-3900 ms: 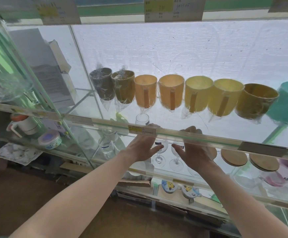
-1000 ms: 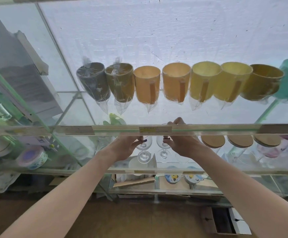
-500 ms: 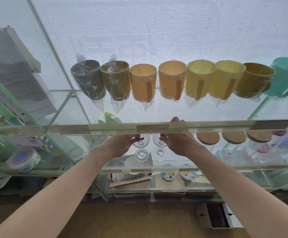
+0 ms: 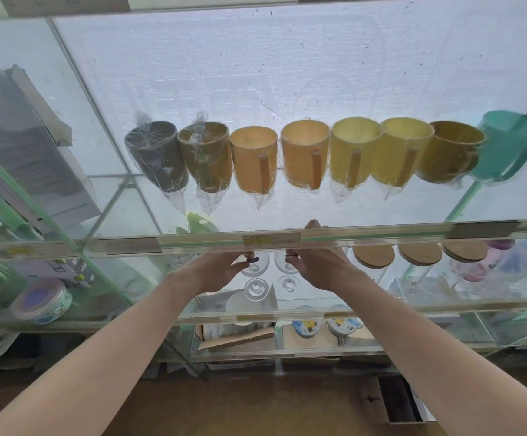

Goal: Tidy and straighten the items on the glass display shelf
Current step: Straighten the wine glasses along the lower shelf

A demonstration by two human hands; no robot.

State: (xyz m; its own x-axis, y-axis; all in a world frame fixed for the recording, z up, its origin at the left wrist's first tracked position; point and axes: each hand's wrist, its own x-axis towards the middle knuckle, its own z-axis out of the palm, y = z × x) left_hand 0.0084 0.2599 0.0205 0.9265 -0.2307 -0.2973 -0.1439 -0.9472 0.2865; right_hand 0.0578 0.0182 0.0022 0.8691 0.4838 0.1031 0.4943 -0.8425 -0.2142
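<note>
A row of wrapped mugs stands on the upper glass shelf [image 4: 381, 229], running from a grey mug [image 4: 156, 155] through orange and yellow ones to a teal mug [image 4: 507, 146]. Below that shelf stand two clear wine glasses side by side. My left hand [image 4: 215, 272] pinches the bowl of the left wine glass [image 4: 257, 280] with its fingertips. My right hand [image 4: 322, 265] has its fingertips on the bowl of the right wine glass [image 4: 288, 283], and one finger pokes up past the shelf's front edge. The shelf rail hides the glasses' rims.
Three jars with bamboo lids [image 4: 373, 256] stand right of the glasses. A round tin [image 4: 43, 302] sits at the left. A cardboard box [image 4: 233, 336] and small painted ceramic pieces [image 4: 307, 328] lie on the lowest shelf. A price label [image 4: 271, 238] hangs on the shelf rail.
Both hands have moved up under the shelf rail and closed on the two wine glasses. Over the last second they have hardly shifted.
</note>
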